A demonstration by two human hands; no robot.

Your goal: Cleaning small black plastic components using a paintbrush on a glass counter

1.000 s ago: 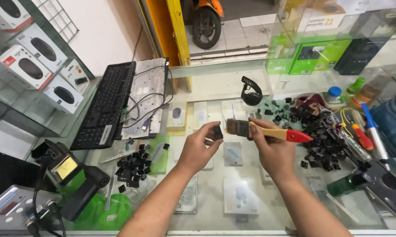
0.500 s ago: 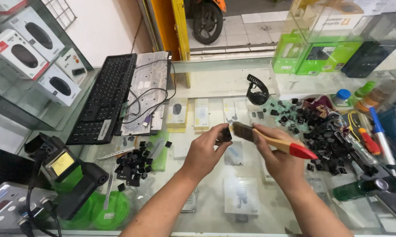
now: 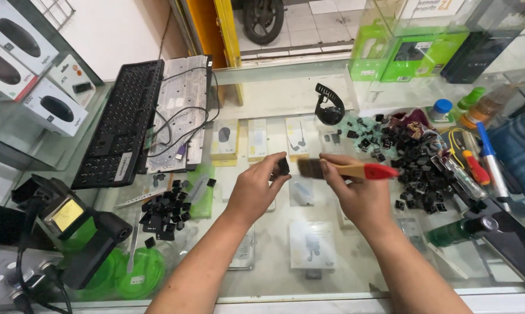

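Note:
My left hand (image 3: 256, 189) pinches a small black keycap (image 3: 283, 167) between thumb and fingers, above the glass counter (image 3: 274, 250). My right hand (image 3: 355, 195) grips a flat paintbrush (image 3: 347, 170) with a wooden handle and red end. Its dark bristles point left and touch the keycap. A small heap of black keycaps (image 3: 162, 210) lies to the left of my left arm. A larger heap of black keycaps (image 3: 416, 160) spreads to the right of the brush.
A black keyboard frame (image 3: 120, 125) and its grey backing sheet (image 3: 181, 110) with cables lie at the back left. A soldering station (image 3: 70, 224) stands at the near left. Screwdrivers (image 3: 475, 166), a blue pen, bottles and green boxes (image 3: 411, 55) fill the right side.
Both hands have stayed together over the counter while the brush shifted slightly against the keycap. The view has drifted a little.

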